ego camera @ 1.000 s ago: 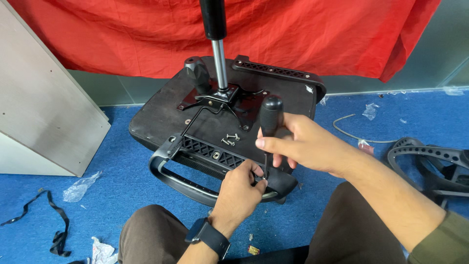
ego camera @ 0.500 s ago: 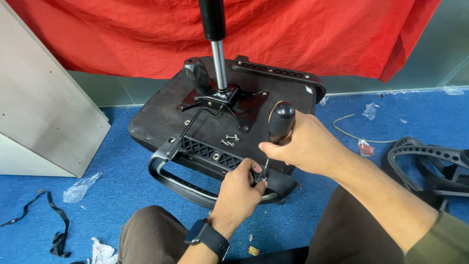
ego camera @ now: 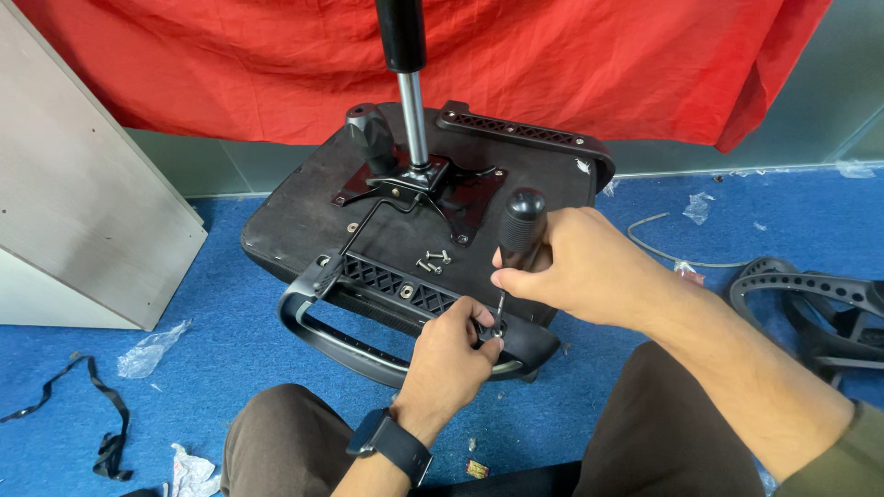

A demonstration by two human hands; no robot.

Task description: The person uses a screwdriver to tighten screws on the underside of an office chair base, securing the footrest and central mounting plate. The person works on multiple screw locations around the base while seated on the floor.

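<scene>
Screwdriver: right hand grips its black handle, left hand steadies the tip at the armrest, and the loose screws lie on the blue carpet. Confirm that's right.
Not quite. The head view shows the loose screws lying on the upturned chair seat, not on the carpet. The rest holds: right hand grips the screwdriver, left hand steadies its tip at the armrest.

Blue carpet (ego camera: pixel 230 304), red cloth (ego camera: pixel 571 64) behind.

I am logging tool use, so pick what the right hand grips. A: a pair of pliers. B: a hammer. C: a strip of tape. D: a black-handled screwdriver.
D: the right hand wraps a black-handled screwdriver, its thin shaft pointing down to the armrest bracket where the left hand pinches at the tip.
</scene>
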